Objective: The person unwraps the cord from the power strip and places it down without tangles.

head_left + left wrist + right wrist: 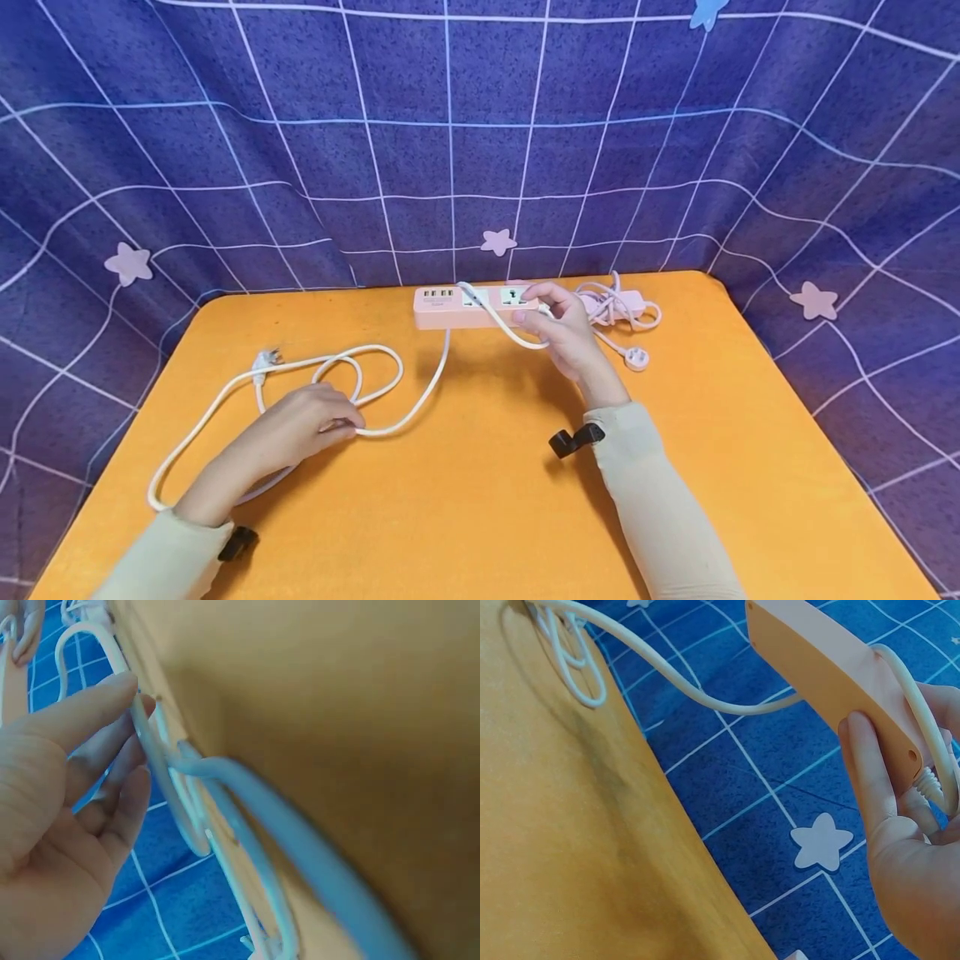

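A pink power strip point(442, 318), with sockets and several USB ports, is held up off the table by my right hand point(573, 337). The fingers and thumb grip its right end. The strip's white cord point(427, 398) leaves that end, crosses over the strip's face, passes behind it and runs down to the left. My left hand point(303, 425) pinches the cord between thumb and fingers, as the left wrist view also shows. More cord lies in loose loops around the left hand, ending in a plug point(264, 363) with metal prongs.
Behind my right hand lies a second pink power strip point(633, 302) with its cord bundled round it and a plug point(636, 358) in front. The orange table point(465, 517) ends at a blue gridded curtain point(405, 158) at the back and sides.
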A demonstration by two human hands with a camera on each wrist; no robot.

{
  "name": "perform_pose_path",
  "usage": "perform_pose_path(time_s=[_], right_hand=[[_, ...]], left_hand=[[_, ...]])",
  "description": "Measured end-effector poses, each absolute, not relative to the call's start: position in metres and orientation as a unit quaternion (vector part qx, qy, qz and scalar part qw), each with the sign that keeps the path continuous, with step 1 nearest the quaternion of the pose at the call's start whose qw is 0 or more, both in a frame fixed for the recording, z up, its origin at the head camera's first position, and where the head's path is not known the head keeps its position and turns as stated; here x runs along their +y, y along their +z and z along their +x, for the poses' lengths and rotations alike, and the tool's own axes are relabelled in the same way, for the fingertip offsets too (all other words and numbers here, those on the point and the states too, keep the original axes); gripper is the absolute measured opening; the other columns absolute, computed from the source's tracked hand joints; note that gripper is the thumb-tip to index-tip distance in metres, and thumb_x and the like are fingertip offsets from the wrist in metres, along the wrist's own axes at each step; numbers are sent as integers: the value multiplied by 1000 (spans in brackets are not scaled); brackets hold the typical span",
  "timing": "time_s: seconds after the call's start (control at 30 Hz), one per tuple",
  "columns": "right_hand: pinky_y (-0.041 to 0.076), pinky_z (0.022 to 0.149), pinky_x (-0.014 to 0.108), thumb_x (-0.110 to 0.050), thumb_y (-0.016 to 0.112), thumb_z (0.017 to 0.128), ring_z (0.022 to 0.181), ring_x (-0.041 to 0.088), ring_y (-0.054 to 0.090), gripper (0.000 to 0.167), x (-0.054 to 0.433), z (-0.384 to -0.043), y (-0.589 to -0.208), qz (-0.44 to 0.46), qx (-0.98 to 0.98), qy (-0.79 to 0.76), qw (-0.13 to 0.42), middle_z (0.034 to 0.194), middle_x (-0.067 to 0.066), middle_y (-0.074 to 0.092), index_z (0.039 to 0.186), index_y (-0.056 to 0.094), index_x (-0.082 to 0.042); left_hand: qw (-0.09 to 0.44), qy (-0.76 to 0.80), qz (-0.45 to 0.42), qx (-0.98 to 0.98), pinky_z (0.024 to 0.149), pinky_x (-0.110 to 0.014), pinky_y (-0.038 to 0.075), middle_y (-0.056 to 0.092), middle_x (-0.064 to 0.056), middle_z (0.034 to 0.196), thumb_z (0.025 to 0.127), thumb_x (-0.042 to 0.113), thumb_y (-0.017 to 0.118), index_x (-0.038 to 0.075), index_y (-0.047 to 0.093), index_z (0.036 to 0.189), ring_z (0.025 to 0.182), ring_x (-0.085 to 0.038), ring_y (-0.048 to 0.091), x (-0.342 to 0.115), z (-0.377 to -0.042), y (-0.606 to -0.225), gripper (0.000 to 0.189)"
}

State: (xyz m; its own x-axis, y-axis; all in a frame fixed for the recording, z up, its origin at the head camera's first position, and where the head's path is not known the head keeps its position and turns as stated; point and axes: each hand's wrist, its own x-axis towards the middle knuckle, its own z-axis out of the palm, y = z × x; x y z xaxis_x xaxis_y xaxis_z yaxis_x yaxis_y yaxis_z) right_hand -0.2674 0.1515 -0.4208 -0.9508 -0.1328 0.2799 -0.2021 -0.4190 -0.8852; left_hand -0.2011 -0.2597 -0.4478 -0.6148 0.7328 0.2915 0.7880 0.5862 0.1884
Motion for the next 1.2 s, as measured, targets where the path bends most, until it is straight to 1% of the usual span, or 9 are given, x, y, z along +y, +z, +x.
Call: perform_pose_path(time_s=[0.1, 0.17, 0.33, 0.5, 0.6, 0.73, 0.93, 1.07, 1.2], right_hand=[[61, 78, 24, 14, 68, 87, 85, 10, 67, 30, 151, -267, -419, 156, -536, 830, 21, 108, 2, 67, 95, 71, -14], [61, 79, 24, 15, 67, 87, 86, 11, 68, 31, 151, -267, -419, 155, -535, 830, 22, 108, 2, 67, 95, 71, -14], [61, 79, 25, 15, 67, 87, 88, 12, 68, 32, 152, -267, -419, 153, -538, 829, 26, 110, 2, 69, 95, 72, -15], [61, 78, 24, 15, 67, 87, 87, 11, 68, 31, 153, -267, -420, 154, -535, 830, 25, 111, 1, 70, 95, 72, -15], [61, 77, 24, 15, 67, 87, 86, 10, 67, 31, 153, -267, -420, 154, -534, 831, 25, 109, 1, 68, 95, 72, -14], [61, 78, 25, 15, 67, 87, 88, 11, 67, 31, 153, -267, -419, 155, -534, 831, 26, 111, 2, 68, 95, 71, -15], [62, 78, 25, 16, 66, 87, 89, 12, 68, 32, 153, -267, -419, 154, -533, 832, 25, 113, 2, 69, 94, 71, -15], [62, 79, 25, 15, 67, 87, 87, 11, 68, 31, 153, -268, -420, 155, -534, 831, 25, 110, 1, 68, 95, 71, -14], [62, 79, 25, 15, 66, 87, 89, 11, 68, 31, 153, -267, -420, 156, -531, 832, 26, 112, 2, 68, 95, 71, -14]], left_hand=[[66, -162, -406, -897, 81, -35, 58, 74, 16, 99, 88, 18, 88, 24, 81, 105, 93, -6, 66, -257, -200, -439, 20], [55, -176, -389, -903, 81, -36, 58, 75, 14, 103, 90, 22, 86, 21, 81, 113, 95, -8, 68, -254, -200, -433, 23], [67, -207, -348, -912, 82, -36, 58, 74, 12, 104, 96, 33, 82, 22, 77, 122, 98, -8, 69, -237, -204, -422, 29], [101, -236, -310, -915, 80, -36, 54, 76, 12, 103, 97, 33, 79, 25, 77, 117, 98, -9, 69, -215, -210, -417, 21], [122, -260, -296, -911, 73, -32, 52, 77, 12, 100, 97, 29, 79, 22, 76, 116, 95, -11, 71, -202, -213, -413, 20], [139, -283, -275, -908, 70, -33, 51, 78, 12, 95, 97, 29, 80, 19, 75, 118, 93, -14, 74, -185, -215, -409, 24], [105, -295, -235, -920, 76, -36, 56, 80, 9, 96, 99, 38, 77, 18, 73, 120, 88, -14, 74, -164, -217, -410, 30], [98, -301, -218, -923, 78, -40, 59, 80, 5, 96, 99, 37, 76, 16, 73, 118, 86, -16, 75, -156, -221, -415, 28], [97, -305, -203, -925, 79, -42, 59, 80, 3, 96, 100, 35, 75, 14, 73, 116, 86, -18, 75, -150, -224, -419, 27]])
